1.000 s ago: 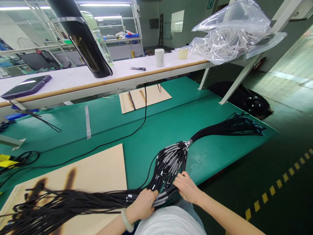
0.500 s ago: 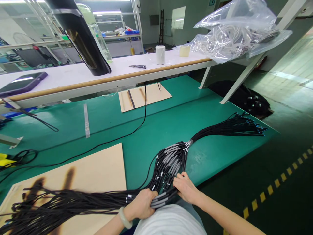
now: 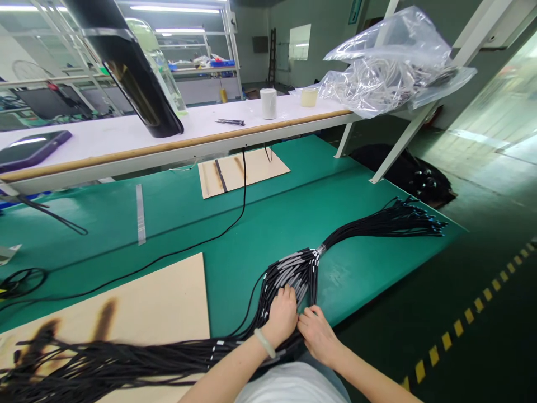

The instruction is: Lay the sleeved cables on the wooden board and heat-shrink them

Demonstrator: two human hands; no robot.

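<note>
My curled left fingers (image 3: 287,293) press among the grey-sleeved strands, their grip unclear, while my right fingers (image 3: 311,314) pinch the long black cable bundle (image 3: 373,226) on the green bench (image 3: 364,268), bound at its clear-taped neck (image 3: 321,249) but loosely fanned beside it.

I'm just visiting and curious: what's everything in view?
table: 1, green, centre
cable bundle: 1, black-grey-white, on table
boards: 2, pale, on table
long cord: 1, black, across table
strip: 1, grey, table's left
shelf: 1, whitish, above table
phone, cylinder, bottle: 1 each, purple-black, black, clear, shelf's left
snips: 1, dark, mid-shelf
rolls: 2, white, cream, mid-shelf
bag: 1, clear, shelf's right
heap: 1, black, beyond table
background racks: uncountable
bracelet: 1, pale, left wrist
left hand, right hand: 1 each, bare, at bundle
</note>
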